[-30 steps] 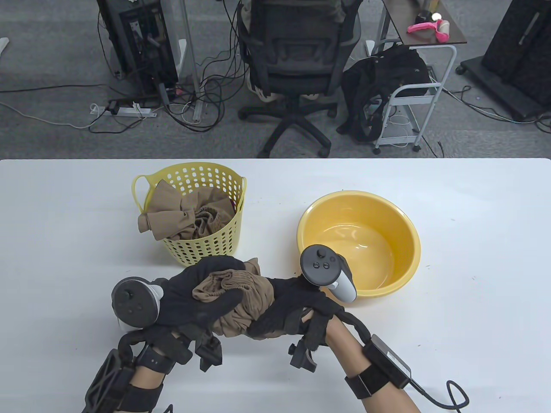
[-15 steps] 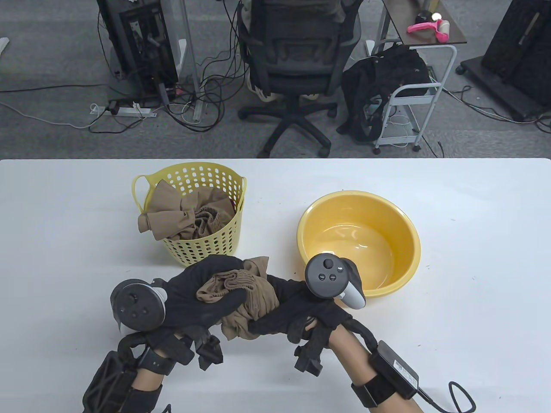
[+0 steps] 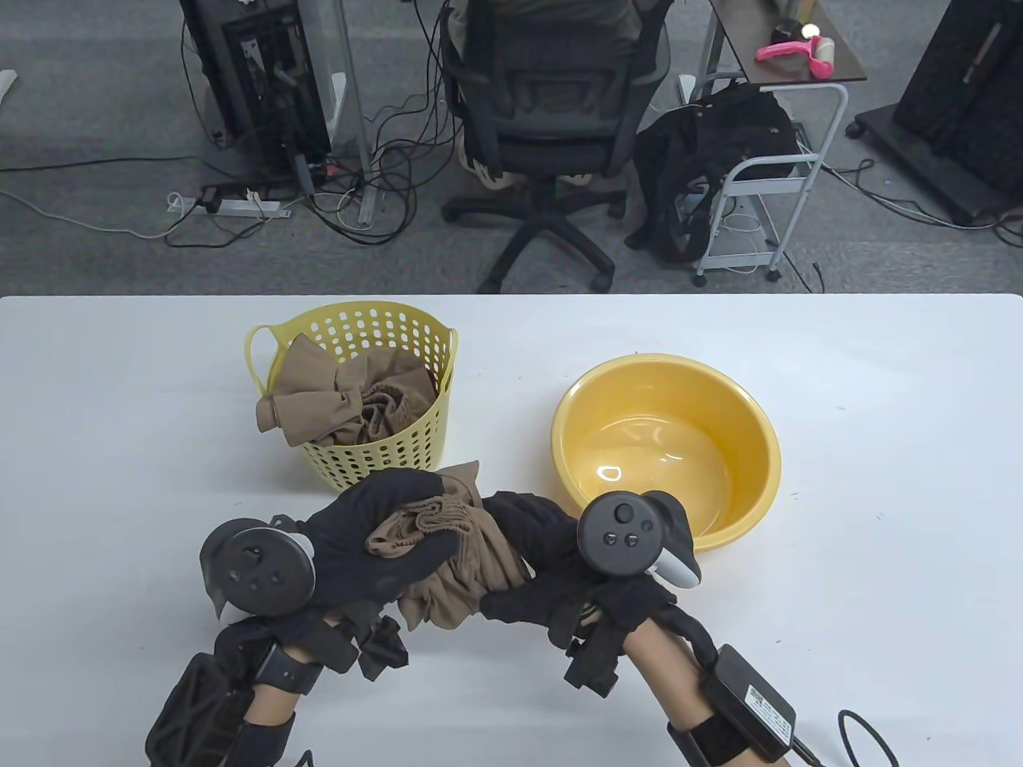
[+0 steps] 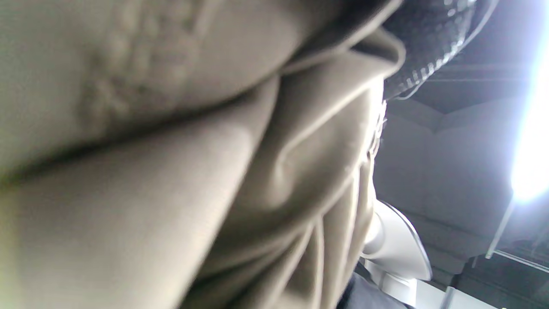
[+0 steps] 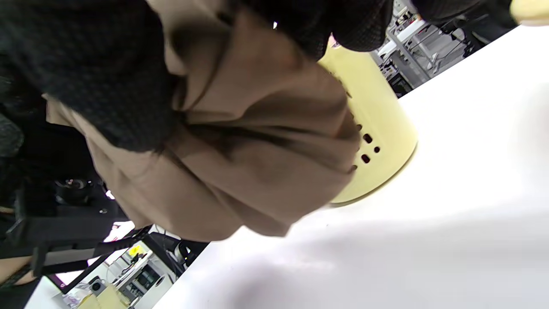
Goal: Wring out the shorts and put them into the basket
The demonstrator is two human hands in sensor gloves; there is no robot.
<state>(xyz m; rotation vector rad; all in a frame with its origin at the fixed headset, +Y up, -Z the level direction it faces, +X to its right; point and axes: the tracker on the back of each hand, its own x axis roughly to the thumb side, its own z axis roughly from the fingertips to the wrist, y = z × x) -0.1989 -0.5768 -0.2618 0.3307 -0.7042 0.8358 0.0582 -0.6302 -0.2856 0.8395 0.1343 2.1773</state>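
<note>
Table view: both gloved hands hold one bunched pair of tan shorts [image 3: 459,559] above the near part of the white table [image 3: 879,479], just in front of the yellow perforated basket [image 3: 356,467]. Left hand [image 3: 364,543] has fingers and thumb curled round the left end, elastic waistband showing between them. Right hand [image 3: 551,575] has fingers curled round the right end — the two hands nearly touching. The basket already contains other tan garments [image 3: 336,403], one draped over its near rim. Yellow basin [image 3: 743,471] sits to the right of the basket, well apart from it; the right hand's tracker [image 3: 627,539] overlaps its near rim in this view.

Left wrist view: frame almost filled by blurred shorts [image 4: 193,171] fabric in folds; a dark gloved part at the upper right edge. Grip itself not resolvable here.

Right wrist view: black gloved fingers [image 5: 107,73] wrapped tightly over the shorts [image 5: 240,171], cloth bulging below them — clear of the table [image 5: 429,236]. Basket [image 5: 377,116] wall stands just behind the bundle.
</note>
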